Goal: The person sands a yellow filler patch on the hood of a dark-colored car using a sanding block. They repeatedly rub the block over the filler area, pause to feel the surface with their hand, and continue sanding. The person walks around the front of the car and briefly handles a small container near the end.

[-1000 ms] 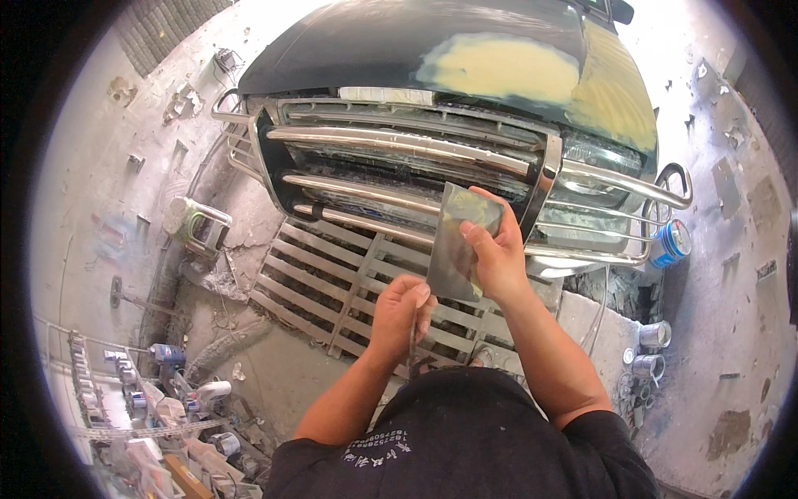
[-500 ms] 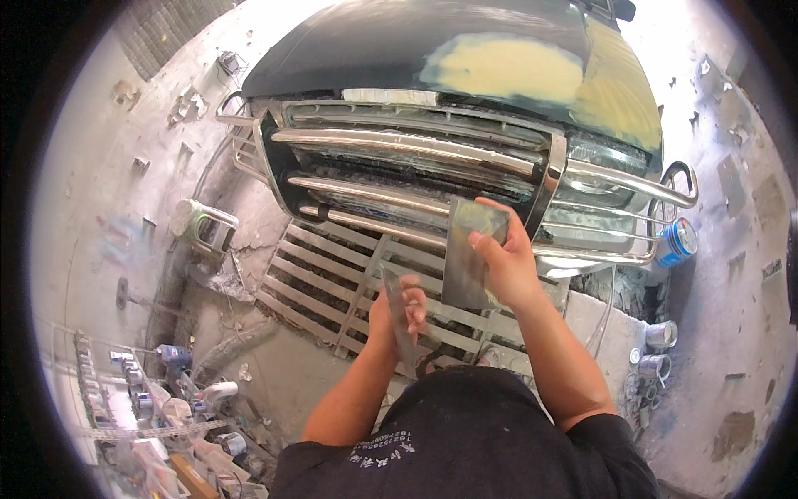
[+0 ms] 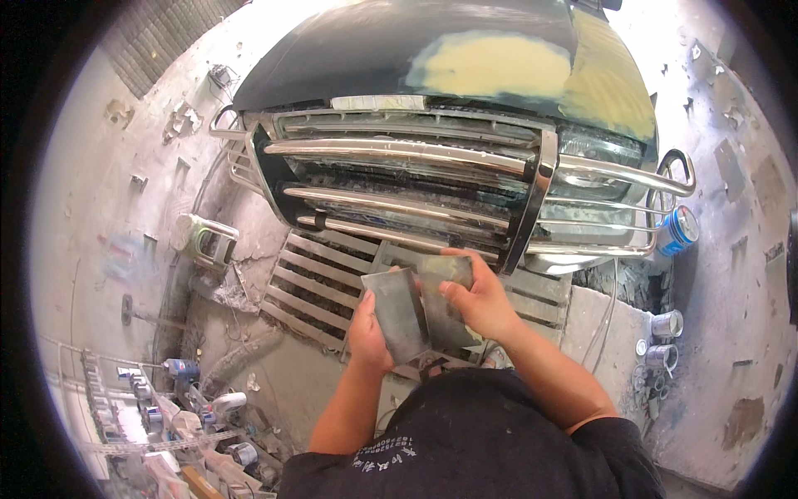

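My left hand [image 3: 366, 333] grips a plain grey flat scraper plate [image 3: 397, 312], tilted and low in the middle of the view. My right hand [image 3: 475, 301] holds a second grey plate [image 3: 440, 324] with yellow putty smeared on it, its thumb pressed on the face. The two plates are close side by side, perhaps touching. Beyond them stands a dark vehicle front with a chrome grille guard [image 3: 399, 154] and a hood [image 3: 332, 50] carrying pale yellow patches [image 3: 490, 62].
Below the guard lies a slatted grate [image 3: 303, 287]. A green container [image 3: 208, 241] stands left. A blue-labelled can [image 3: 677, 229] is beside the guard at right, with metal cans [image 3: 665, 324] lower down. Lower left is cluttered with tools and cans [image 3: 183, 407].
My right hand has come down with its plate. My left hand has turned, so its plate, earlier edge-on, now faces up, and the two plates have come together.
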{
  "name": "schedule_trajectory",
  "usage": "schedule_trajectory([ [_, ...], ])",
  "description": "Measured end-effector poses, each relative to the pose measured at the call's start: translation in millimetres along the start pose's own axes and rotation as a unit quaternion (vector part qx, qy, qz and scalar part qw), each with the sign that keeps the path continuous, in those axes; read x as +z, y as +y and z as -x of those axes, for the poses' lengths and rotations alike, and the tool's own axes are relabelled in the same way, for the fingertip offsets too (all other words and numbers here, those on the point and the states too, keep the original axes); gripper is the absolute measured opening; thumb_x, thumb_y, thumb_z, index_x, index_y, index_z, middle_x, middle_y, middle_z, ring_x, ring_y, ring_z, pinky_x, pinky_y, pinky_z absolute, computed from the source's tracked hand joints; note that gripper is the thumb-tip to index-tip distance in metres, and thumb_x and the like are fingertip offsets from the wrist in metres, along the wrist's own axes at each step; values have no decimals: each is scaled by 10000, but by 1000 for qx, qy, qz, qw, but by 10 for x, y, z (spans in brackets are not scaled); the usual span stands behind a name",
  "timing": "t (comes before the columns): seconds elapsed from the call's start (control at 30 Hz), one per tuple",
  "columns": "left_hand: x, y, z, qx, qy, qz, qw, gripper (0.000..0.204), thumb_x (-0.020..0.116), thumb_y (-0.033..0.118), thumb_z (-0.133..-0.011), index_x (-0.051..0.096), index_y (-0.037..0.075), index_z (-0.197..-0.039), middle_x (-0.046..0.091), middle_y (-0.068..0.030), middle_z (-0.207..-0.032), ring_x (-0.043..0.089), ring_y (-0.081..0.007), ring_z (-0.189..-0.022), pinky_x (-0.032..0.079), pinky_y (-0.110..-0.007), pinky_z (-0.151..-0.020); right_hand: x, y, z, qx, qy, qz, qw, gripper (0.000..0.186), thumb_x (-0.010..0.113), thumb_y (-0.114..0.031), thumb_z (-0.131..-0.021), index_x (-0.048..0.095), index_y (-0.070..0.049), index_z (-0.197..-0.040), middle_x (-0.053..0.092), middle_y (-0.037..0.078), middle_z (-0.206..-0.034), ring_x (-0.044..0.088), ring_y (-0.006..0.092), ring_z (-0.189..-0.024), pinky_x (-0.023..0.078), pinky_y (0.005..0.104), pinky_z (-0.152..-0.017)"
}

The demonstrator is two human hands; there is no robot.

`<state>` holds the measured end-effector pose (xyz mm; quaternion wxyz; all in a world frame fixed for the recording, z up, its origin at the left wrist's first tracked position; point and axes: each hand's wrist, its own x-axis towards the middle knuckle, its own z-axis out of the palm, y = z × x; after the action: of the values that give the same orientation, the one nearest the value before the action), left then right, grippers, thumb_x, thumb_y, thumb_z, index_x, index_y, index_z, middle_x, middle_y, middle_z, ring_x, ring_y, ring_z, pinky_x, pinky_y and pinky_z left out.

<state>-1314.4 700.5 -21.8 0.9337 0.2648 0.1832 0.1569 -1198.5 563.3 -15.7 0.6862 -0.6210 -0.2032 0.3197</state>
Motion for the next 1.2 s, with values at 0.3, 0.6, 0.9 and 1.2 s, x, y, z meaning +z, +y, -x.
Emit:
schedule_trajectory([
  [0.3, -184, -238, 32, 217, 34, -390, 894, 310, 379, 198, -999, 532, -28, -1146, 597, -76, -1000, 549, -128, -880, 453, -285, -776, 171, -52, 53, -71, 28, 106, 991, 455, 582, -64, -856, 433, -50, -1286, 591, 58, -956, 536, 90, -840, 459, 242, -740],
  [0.6, -58, -222, 126, 261, 37, -450, 853, 321, 386, 188, -986, 512, -35, -1180, 594, -96, -1049, 547, -154, -926, 446, -303, -812, 281, -145, 154, -115, 2, 134, 984, 481, 581, -43, -833, 431, -40, -1291, 614, 88, -989, 571, 133, -884, 467, 268, -791],
  [0.9, -126, -162, 146, 263, 29, -487, 832, 361, 370, 206, -990, 461, -38, -1239, 558, -96, -1118, 534, -155, -983, 433, -314, -867, 406, -154, 216, -191, -8, 178, 965, 488, 580, -36, -819, 427, -34, -1282, 651, 124, -965, 620, 203, -853, 486, 313, -788],
  [1.2, -225, -111, 183, 242, -5, -444, 862, 284, 332, 107, -926, 436, 2, -1169, 530, -62, -1031, 507, -137, -914, 427, -308, -831, 343, -309, 168, -201, -13, 227, 953, 510, 594, -57, -823, 410, -39, -1299, 646, 159, -838, 622, 215, -694, 490, 303, -668],
])
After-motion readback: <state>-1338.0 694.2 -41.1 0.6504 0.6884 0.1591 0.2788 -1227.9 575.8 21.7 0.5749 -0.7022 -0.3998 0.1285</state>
